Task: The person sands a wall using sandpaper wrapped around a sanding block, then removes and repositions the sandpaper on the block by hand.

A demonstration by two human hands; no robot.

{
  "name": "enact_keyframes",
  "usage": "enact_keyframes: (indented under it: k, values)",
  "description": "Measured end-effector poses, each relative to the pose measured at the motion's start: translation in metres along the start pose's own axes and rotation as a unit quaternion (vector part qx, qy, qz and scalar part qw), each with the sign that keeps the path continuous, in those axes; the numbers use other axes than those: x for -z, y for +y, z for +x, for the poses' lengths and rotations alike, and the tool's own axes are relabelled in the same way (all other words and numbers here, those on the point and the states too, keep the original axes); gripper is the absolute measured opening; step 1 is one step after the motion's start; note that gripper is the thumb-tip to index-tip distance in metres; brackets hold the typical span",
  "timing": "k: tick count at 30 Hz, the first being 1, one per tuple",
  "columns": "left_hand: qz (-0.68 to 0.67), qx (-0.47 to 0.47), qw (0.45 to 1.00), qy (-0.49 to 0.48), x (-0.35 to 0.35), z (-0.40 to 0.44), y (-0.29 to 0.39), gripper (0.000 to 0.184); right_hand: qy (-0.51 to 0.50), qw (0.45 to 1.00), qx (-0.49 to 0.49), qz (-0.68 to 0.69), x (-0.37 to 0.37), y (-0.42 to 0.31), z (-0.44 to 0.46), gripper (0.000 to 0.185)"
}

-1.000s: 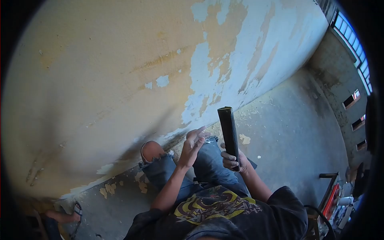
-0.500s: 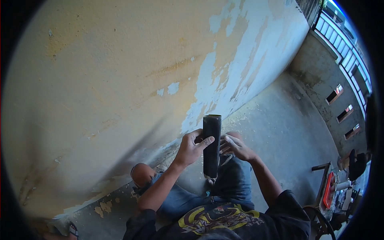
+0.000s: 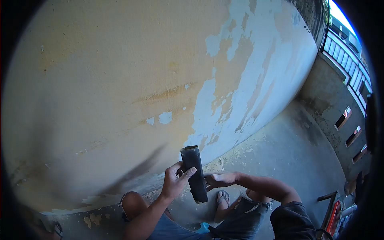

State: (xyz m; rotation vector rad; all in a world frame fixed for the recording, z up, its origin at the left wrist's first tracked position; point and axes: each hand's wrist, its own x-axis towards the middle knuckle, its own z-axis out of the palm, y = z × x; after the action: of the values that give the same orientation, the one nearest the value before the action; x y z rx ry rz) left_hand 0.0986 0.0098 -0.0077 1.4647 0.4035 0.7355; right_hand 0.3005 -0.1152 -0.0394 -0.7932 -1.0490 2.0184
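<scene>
A long black sanding block (image 3: pixel 194 173) is held tilted in front of the wall; a lighter edge shows at its upper end. My left hand (image 3: pixel 175 182) is closed around its left side, thumb across the front face and fingers behind. From the right, my right hand (image 3: pixel 221 180) reaches to the block's lower right edge. Its fingers are stretched toward the block, with the tips partly hidden behind it, and its thumb stays off the block. Whether those fingertips press on it I cannot tell.
The wall (image 3: pixel 120 56) ahead has peeling paint with pale bare patches. Paint flakes lie on the grey floor (image 3: pixel 280 148) along its foot. A red tray (image 3: pixel 333 218) is on a low stand at lower right. A railing (image 3: pixel 346 58) tops the side wall. Another person's foot (image 3: pixel 59 230) shows at lower left.
The view has shifted, and the block appears lower and further left, now tilted instead of upright. My right hand has swung lower, its forearm now nearly level.
</scene>
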Motion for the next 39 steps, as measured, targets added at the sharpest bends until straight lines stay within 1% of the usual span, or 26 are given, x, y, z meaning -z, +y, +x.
enact_keyframes:
  k: [2, 3, 4, 5, 6, 7, 9, 10, 11, 14, 15, 18, 19, 20, 21, 23, 25, 26, 28, 31, 32, 33, 35, 36, 37, 39]
  values:
    - [-0.011, 0.028, 0.999, 0.038, 0.005, -0.001, 0.001, 0.028, -0.024, 0.994, 0.043, 0.097, 0.002, 0.018, 0.016, 0.097]
    - [-0.027, 0.031, 0.998, 0.053, 0.009, 0.002, -0.002, 0.027, -0.037, 0.993, 0.045, 0.1, -0.001, 0.009, 0.027, 0.097]
    - [-0.031, 0.038, 0.996, 0.068, 0.008, 0.001, 0.011, 0.026, 0.007, 0.998, 0.035, -0.052, -0.016, -0.008, 0.032, 0.085]
    - [-0.05, 0.038, 0.994, 0.087, 0.006, 0.001, 0.026, 0.026, 0.055, 0.979, 0.027, -0.196, -0.036, -0.021, 0.035, 0.074]
    - [-0.057, 0.033, 0.992, 0.107, 0.012, 0.0, 0.023, 0.027, 0.088, 0.966, 0.055, -0.237, -0.053, -0.039, 0.034, 0.05]
    - [-0.065, 0.02, 0.99, 0.126, 0.019, 0.002, 0.02, 0.027, 0.083, 0.966, 0.068, -0.236, -0.059, -0.048, 0.036, 0.05]
    - [-0.058, -0.001, 0.986, 0.157, 0.021, 0.006, 0.026, 0.03, 0.257, 0.884, 0.08, -0.383, -0.061, -0.058, 0.04, 0.046]
    - [-0.038, -0.02, 0.986, 0.16, 0.023, 0.009, 0.024, 0.031, 0.27, 0.857, 0.113, -0.425, -0.058, -0.057, 0.043, 0.051]
    - [-0.019, -0.038, 0.986, 0.164, 0.022, 0.013, 0.023, 0.031, 0.266, 0.861, 0.114, -0.419, -0.058, -0.056, 0.045, 0.051]
    - [-0.003, -0.067, 0.978, 0.197, 0.019, 0.017, 0.014, 0.033, 0.314, 0.805, 0.115, -0.49, -0.055, -0.048, 0.046, 0.045]
    - [0.001, -0.062, 0.978, 0.197, 0.019, 0.015, 0.014, 0.033, 0.313, 0.809, 0.115, -0.484, -0.051, -0.046, 0.042, 0.045]
    - [0.136, -0.094, 0.975, 0.149, 0.014, 0.014, 0.018, 0.034, 0.294, 0.82, 0.096, -0.482, -0.039, -0.042, 0.035, 0.049]
    - [0.139, -0.092, 0.975, 0.148, 0.012, 0.014, 0.018, 0.034, 0.317, 0.803, 0.138, -0.486, -0.035, -0.038, 0.033, 0.053]
    - [0.163, -0.105, 0.967, 0.167, 0.01, 0.013, 0.018, 0.033, 0.339, 0.784, 0.179, -0.488, -0.033, -0.036, 0.032, 0.058]
    - [0.185, -0.118, 0.957, 0.187, 0.008, 0.012, 0.019, 0.032, 0.338, 0.785, 0.177, -0.487, -0.035, -0.038, 0.03, 0.058]
    - [0.14, -0.14, 0.955, 0.223, 0.006, 0.015, 0.021, 0.033, 0.359, 0.786, 0.17, -0.473, -0.044, -0.046, 0.032, 0.07]
    - [0.125, -0.161, 0.933, 0.296, 0.004, 0.015, 0.02, 0.034, 0.355, 0.782, 0.18, -0.48, -0.049, -0.046, 0.045, 0.074]
    - [0.128, -0.156, 0.93, 0.306, 0.004, 0.013, 0.021, 0.034, 0.358, 0.774, 0.194, -0.484, -0.052, -0.045, 0.052, 0.078]
    - [0.178, -0.204, 0.91, 0.314, 0.004, 0.008, 0.029, 0.034, 0.331, 0.785, 0.194, -0.486, -0.06, -0.052, 0.059, 0.079]
    - [0.176, -0.2, 0.898, 0.35, 0.001, 0.006, 0.038, 0.035, 0.298, 0.795, 0.178, -0.497, -0.065, -0.056, 0.071, 0.078]
    - [0.185, -0.157, 0.911, 0.333, 0.008, 0.003, 0.04, 0.039, 0.286, 0.791, 0.18, -0.51, -0.062, -0.05, 0.078, 0.075]
    - [0.183, -0.154, 0.912, 0.334, 0.009, 0.003, 0.04, 0.039, 0.275, 0.785, 0.184, -0.523, -0.06, -0.048, 0.082, 0.073]
    - [0.105, -0.094, 0.933, 0.33, 0.012, 0.007, 0.04, 0.047, 0.256, 0.796, 0.189, -0.515, -0.054, -0.054, 0.083, 0.069]
    - [0.113, -0.069, 0.936, 0.325, 0.012, 0.009, 0.036, 0.055, 0.223, 0.824, 0.2, -0.481, -0.049, -0.054, 0.083, 0.07]
    - [0.109, -0.074, 0.937, 0.322, 0.011, 0.008, 0.037, 0.055, 0.188, 0.85, 0.21, -0.445, -0.045, -0.052, 0.083, 0.071]
    - [0.108, -0.078, 0.948, 0.288, 0.001, 0.012, 0.044, 0.057, 0.179, 0.854, 0.225, -0.433, -0.041, -0.049, 0.081, 0.068]
